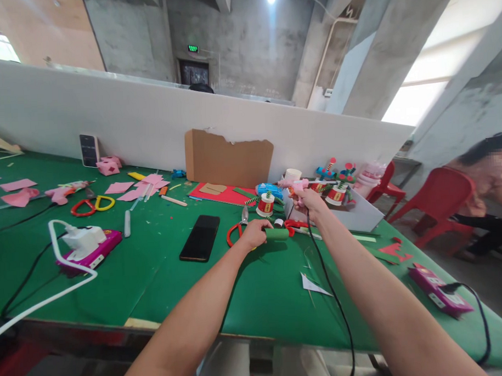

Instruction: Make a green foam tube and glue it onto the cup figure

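My left hand [256, 235] is closed on one end of a small green roll [277, 234], which lies level just above the table; something red shows at its far end. Up and to the right, my right hand [311, 203] grips a pink glue gun [294, 185] with a black cord trailing down to the table's front edge. Between and beyond the hands stands a red and white paper cup figure [265, 205] with striped green arms. Red-handled scissors [233, 235] lie partly behind my left hand.
A black phone [200, 238] lies left of my left hand. A white box [361, 211] with cup figures stands at right. Power strips [90, 251] [439, 291], pink paper [152, 183] and cardboard [229, 157] are about. A person sits at far right.
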The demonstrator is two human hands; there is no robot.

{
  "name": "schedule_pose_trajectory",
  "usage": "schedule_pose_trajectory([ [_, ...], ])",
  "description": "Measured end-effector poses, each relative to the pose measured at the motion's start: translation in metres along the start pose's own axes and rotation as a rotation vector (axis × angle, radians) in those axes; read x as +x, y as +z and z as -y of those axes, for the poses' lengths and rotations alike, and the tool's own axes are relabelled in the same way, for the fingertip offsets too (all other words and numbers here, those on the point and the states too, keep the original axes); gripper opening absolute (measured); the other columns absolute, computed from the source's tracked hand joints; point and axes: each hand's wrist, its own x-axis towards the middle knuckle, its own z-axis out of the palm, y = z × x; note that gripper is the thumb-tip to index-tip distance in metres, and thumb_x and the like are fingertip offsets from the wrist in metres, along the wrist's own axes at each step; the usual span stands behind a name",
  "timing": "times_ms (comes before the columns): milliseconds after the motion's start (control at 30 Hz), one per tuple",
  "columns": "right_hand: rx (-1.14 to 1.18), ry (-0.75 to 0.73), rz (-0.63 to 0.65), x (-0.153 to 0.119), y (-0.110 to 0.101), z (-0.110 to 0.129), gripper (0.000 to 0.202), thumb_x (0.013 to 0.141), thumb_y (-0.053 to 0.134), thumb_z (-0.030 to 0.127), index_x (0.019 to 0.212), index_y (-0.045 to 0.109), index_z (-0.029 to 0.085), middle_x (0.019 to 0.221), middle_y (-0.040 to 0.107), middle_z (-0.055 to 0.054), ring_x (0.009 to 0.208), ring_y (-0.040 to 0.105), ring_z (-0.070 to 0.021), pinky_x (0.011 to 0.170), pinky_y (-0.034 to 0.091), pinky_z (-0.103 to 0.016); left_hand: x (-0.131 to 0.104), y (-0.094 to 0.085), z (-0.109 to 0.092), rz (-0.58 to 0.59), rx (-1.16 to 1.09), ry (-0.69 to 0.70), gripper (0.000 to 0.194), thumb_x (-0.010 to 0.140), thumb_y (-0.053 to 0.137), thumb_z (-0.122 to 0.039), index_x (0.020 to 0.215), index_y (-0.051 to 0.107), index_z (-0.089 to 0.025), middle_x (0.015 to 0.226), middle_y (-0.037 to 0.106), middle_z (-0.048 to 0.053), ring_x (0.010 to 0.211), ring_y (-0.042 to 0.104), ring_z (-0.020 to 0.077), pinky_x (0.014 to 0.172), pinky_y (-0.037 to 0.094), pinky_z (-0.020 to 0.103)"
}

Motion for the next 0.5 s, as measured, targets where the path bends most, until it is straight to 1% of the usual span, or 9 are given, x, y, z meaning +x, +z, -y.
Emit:
schedule_pose_trajectory([
  [200,-0.028,0.028,-0.017,0.0037,0.0062,-0.0072,0.013,0.083,0.055,0.013,0.071,0.051,0.015,0.051,0.053,0.005,0.034,0.035,-0.002,0.035,0.032,-0.015,0.0003,-0.0015,-0.0007,0.004,0.042,0.008,0.041,0.049,0.04,0.004,0.076,0.067,-0.011,0.049,0.049,-0.005,0.045,0.047,0.0091,0.045,0.034,0.018],
  [500,-0.058,0.026,-0.015,0.0033,0.0075,-0.0087,0.013,0.084,0.051,0.01,0.072,0.049,0.015,0.053,0.053,0.005,0.034,0.036,-0.0025,0.034,0.031,-0.016,0.002,-0.0013,0.0029,0.008,0.066,0.017,0.039,0.051,0.042,0.001,0.079,0.068,-0.011,0.048,0.05,-0.004,0.046,0.048,0.0107,0.048,0.037,0.02],
])
